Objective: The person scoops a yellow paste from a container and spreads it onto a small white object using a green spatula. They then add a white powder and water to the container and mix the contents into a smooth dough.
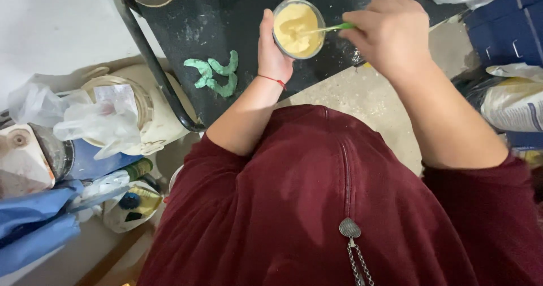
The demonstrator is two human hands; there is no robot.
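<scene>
My left hand [272, 51] grips the side of a small clear cup [298, 28] full of thick yellow paste, which rests on a black table [226, 14]. A red string circles that wrist. My right hand [390, 31] is closed on a green stick [334, 28] whose tip is dipped in the paste. A green moulded piece [215, 74] with curved arms lies on the table just left of the cup. My dark red jacket fills the lower part of the view.
Left of the table stands a cream bucket [153, 116] with clear plastic bags [93, 119] on it. Blue cloth [34, 224] and bottles lie lower left. A white sack [515, 102] and blue crate [509, 26] are on the right.
</scene>
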